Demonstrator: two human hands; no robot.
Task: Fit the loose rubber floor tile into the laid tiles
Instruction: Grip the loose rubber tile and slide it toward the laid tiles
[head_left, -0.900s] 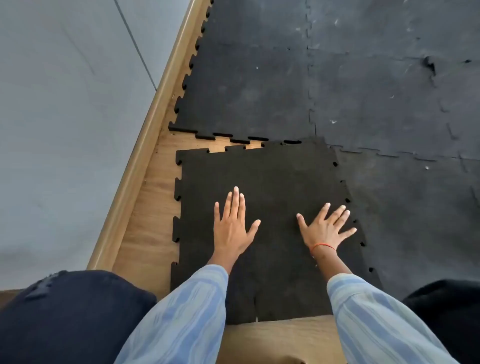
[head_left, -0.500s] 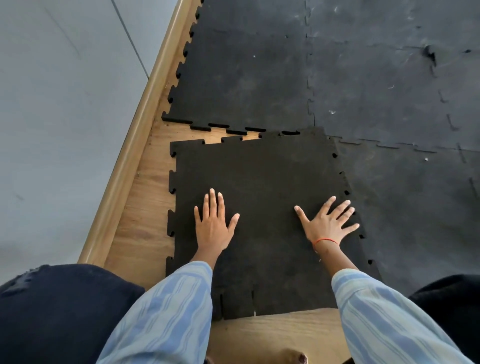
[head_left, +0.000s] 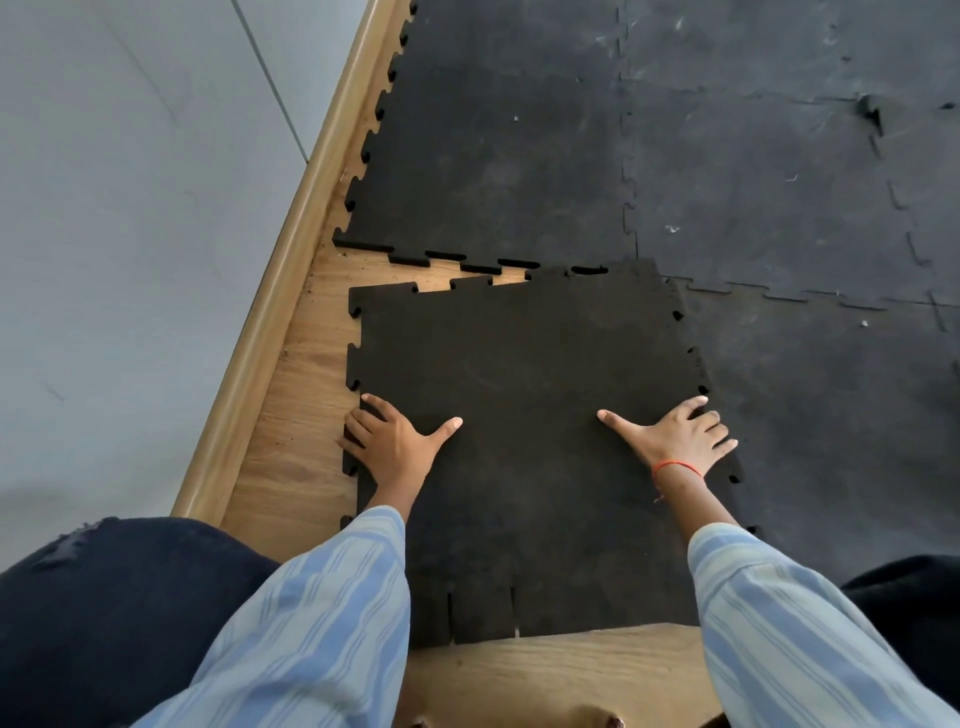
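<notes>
At the far left a grey wall meets a wooden skirting board (head_left: 291, 291), and beside it runs a strip of bare wood floor (head_left: 296, 457). The left hand (head_left: 397, 441) sits at the loose tile's left edge, fingers curled over the toothed rim and thumb spread flat on top, so it grips the edge itself. The loose rubber floor tile (head_left: 524, 431) lies on the wood floor in the open corner of the laid tiles (head_left: 519, 156), skewed: its far right corner already rides against the laid row, while a wedge of bare wood shows at the far left. Its right side appears to lap onto the laid tile there. The right hand (head_left: 675, 436) rests at the right edge, thumb spread on top, fingers splayed toward and over the rim; whether they hook under it cannot be told.

The tile looks thick, dense and matte, so it is probably heavy for its size, grippy rather than slippery, and limp enough to sag if lifted by one side. Holding both opposite edges seems the sound way to swing it square before pressing the teeth home.
</notes>
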